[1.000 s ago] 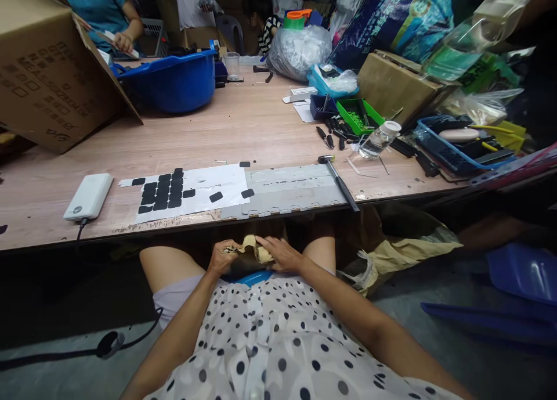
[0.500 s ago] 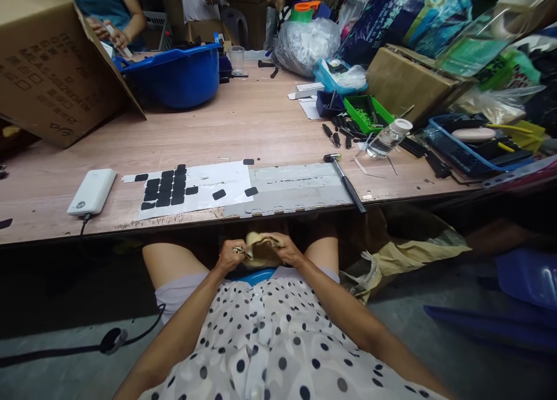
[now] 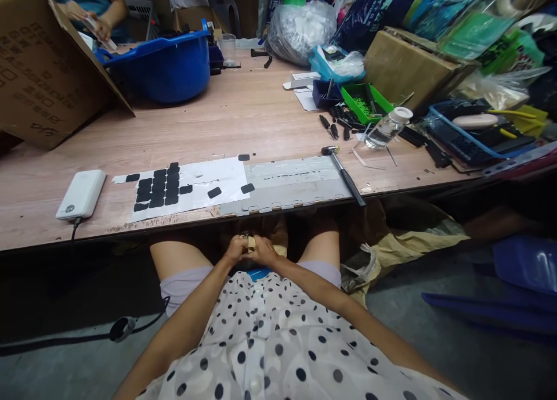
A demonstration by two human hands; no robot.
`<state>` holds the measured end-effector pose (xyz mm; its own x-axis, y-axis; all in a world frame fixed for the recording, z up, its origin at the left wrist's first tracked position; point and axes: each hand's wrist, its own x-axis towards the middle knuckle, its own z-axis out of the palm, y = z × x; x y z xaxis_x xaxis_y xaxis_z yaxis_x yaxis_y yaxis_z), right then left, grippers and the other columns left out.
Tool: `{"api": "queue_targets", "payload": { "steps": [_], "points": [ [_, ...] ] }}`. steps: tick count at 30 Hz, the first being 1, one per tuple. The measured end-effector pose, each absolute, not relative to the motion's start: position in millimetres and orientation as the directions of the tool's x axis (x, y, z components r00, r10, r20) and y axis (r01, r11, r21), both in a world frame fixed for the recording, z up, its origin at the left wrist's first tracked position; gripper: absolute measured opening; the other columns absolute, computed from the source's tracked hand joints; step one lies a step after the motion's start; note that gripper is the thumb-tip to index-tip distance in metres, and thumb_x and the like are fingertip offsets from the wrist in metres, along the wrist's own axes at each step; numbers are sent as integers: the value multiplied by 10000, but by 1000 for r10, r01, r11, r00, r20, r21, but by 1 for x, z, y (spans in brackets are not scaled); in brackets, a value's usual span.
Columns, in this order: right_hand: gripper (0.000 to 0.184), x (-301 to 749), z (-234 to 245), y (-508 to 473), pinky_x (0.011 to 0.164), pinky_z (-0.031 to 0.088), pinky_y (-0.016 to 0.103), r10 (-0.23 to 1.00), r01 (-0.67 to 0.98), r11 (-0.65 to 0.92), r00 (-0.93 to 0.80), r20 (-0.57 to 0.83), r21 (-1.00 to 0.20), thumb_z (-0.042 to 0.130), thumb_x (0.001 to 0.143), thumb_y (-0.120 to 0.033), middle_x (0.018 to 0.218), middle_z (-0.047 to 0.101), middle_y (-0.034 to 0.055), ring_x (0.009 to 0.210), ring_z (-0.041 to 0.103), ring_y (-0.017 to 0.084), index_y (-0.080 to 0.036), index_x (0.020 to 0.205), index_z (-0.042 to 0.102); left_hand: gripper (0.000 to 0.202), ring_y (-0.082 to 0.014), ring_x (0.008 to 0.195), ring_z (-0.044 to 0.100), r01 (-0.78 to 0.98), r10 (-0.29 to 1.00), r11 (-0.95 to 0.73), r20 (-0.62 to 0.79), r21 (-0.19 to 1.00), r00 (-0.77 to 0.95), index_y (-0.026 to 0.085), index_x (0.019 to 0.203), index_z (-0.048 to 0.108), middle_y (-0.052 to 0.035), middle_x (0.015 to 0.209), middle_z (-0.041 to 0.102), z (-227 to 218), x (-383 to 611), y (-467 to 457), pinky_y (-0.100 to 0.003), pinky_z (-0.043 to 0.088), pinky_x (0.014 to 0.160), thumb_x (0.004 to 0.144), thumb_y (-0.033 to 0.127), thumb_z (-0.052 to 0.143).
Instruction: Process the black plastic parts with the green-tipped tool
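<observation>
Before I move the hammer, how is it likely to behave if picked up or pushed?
The hammer should feel stiff, since its handle looks straight. It will probably be head-heavy: the head looks bulkier than the slim handle. Pushed outward, it could tip off, because the handle's end appears to poke past the front edge of the table.

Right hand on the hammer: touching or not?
Apart. The head view shows the right hand below the table, between the person's knees, while the hammer lies up top, farther right.
</observation>
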<state>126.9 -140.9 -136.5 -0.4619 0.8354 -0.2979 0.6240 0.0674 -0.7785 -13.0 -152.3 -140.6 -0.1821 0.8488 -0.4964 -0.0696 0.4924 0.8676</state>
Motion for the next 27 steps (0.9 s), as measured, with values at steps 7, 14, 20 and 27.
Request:
{"api": "queue_targets", "payload": {
  "steps": [7, 14, 20, 27],
  "points": [
    [118, 131, -133, -138, 679, 441, 243, 873, 418, 25, -452, -184, -908, 695, 685, -285, 737, 677, -24, 704, 588, 151, -213, 776, 669, 377, -253, 966, 609, 642, 926, 324, -372, 695, -65, 200, 998, 604, -33, 930, 644, -101, -29, -168, -347, 492, 840, 656, 341, 679],
    [181, 128, -140, -138, 617, 425, 238, 872, 150, -224, -410, -267, -963, 732, 571, -294, 654, 602, -47, 644, 521, 126, -194, 683, 630, 766, -394, 1152, 629, 909, 861, 189, -507, 371, 28, 199, 1147, 614, -122, 1116, 689, -82, -42, -177, -460, 466, 1011, 517, 545, 879],
    [318, 130, -136, -133, 623, 439, 237, 854, 119, -323, -391, -344, -939, 785, 527, -364, 680, 613, -55, 649, 519, 118, -196, 735, 613, 838, -313, 1188, 660, 827, 890, 245, -457, 506, 16, 217, 1259, 634, -84, 1194, 727, -104, -2, -170, -353, 497, 1018, 501, 392, 945],
    [292, 137, -115, -126, 603, 417, 256, 784, 433, -322, -377, -494, -842, 750, 652, -407, 661, 569, -33, 664, 541, 143, -203, 674, 542, 280, -329, 1058, 714, 742, 868, 418, -470, 524, -158, 198, 957, 760, -110, 1011, 779, -115, 22, -166, -328, 520, 839, 696, 296, 792]
  ]
}}
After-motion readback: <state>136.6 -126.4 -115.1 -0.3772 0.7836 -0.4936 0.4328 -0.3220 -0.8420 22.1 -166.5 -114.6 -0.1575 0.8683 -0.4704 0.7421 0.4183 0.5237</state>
